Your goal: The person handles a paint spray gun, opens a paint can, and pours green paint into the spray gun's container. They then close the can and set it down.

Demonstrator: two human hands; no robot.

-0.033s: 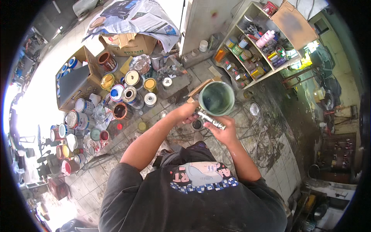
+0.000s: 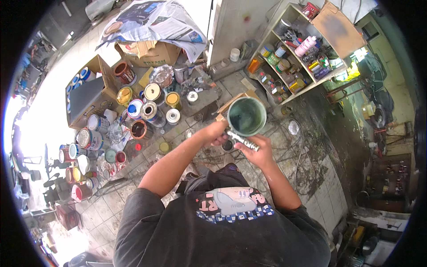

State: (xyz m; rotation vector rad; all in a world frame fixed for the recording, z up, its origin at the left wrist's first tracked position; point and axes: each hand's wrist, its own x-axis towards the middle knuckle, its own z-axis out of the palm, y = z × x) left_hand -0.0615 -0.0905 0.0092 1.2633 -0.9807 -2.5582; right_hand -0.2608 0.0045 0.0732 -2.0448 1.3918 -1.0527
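Note:
I hold a silver spray gun [image 2: 241, 139] with both hands. Its large round cup [image 2: 247, 116] sits on top, open, greenish inside with a dark patch in the bottom. My left hand [image 2: 215, 133] has its fingers closed on the front of the gun, left of and just below the cup. My right hand [image 2: 258, 151] grips the other end, right of and below the cup. A small dark container [image 2: 227, 146] stands on the floor beneath the gun, partly hidden by it.
Several open paint cans [image 2: 152, 115] and cardboard boxes [image 2: 89, 111] crowd the left and far left. A wooden shelf unit [image 2: 311, 82] with jars and bottles stands at the upper right. A hose [image 2: 300, 147] lies on the stained tiled floor [image 2: 322, 196] at the right.
The cup has shifted slightly left and toward me, along with the gun and my hands. My grip looks the same.

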